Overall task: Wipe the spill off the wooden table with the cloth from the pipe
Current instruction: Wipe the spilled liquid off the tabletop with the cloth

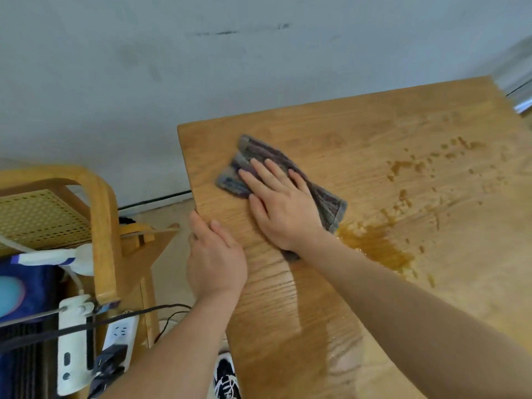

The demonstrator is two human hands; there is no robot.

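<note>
I see two hands. The right hand (283, 205) is flat with straight fingers, pressing one cloth (250, 151) onto the wooden surface (345, 122). The left hand (216, 260) rests relaxed on the surface's left edge and holds nothing. The cloth is grey, striped and folded, near the far-left corner. Its right end is just beside the spill (374, 246), one brown puddle plus scattered droplets further right (too many to count). Left of the surface are one wooden chair (100, 203), two white power strips (72, 341) and one shoe (227, 375).

Tabletop (359, 133) honey-tan wood grain; cloth (328, 201) grey with purplish stripes; spill (374, 243) amber-brown, speckled; wall (144, 67) pale grey; chair (100, 208) yellow wood, perforated panel.
</note>
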